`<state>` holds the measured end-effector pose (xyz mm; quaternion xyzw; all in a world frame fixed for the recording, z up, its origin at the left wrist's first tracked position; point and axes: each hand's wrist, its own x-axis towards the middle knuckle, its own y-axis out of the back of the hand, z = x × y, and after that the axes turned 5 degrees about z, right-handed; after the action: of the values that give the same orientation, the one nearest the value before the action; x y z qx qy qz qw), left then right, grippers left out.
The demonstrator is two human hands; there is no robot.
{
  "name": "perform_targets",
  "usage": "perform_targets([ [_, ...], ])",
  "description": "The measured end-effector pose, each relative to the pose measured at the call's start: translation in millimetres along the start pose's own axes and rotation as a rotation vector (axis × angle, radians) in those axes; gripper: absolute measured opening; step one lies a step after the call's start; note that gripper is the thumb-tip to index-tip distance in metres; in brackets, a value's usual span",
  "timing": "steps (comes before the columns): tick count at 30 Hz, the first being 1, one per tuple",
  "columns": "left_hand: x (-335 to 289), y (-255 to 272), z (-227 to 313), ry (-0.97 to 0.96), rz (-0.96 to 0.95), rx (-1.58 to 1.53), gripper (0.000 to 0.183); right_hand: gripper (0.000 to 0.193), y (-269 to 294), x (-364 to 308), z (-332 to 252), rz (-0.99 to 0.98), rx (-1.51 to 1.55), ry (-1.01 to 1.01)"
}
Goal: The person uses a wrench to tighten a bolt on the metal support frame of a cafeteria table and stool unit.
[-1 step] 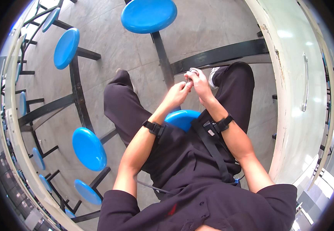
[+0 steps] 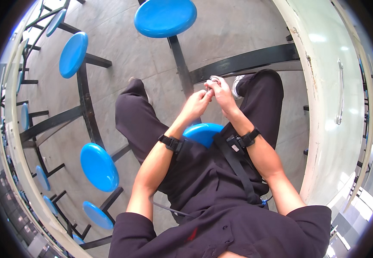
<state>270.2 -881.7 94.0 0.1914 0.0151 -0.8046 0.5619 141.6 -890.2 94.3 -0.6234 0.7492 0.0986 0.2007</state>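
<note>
The seats [image 2: 165, 17] are glossy plastic, trousers [image 2: 261, 105] matt cloth.

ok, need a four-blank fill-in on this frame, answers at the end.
1. The left hand and right hand come ____ at a small shiny thing.
2. The two wrist bands are ____ in colour.
3. The round stool seats are all ____.
4. The long handle is toward the ____ edge of the picture.

Missing words: together; black; blue; right.
</note>
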Motion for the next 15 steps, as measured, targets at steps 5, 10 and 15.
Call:
perform_targets([
  [5,18,0,-21,-0.019,0.133,-0.125,0.034,0.035,-1,-18,-24,0.038,-0.319,0.307],
  [10,5,21,7,0.261,0.215,-0.484,0.052,0.026,6,-75,-95,0.142,-0.499,0.778],
  [15,6,26,19,0.272,0.135,-0.678,0.056,0.025,36,-144,-179,0.293,-0.860,1.182],
])
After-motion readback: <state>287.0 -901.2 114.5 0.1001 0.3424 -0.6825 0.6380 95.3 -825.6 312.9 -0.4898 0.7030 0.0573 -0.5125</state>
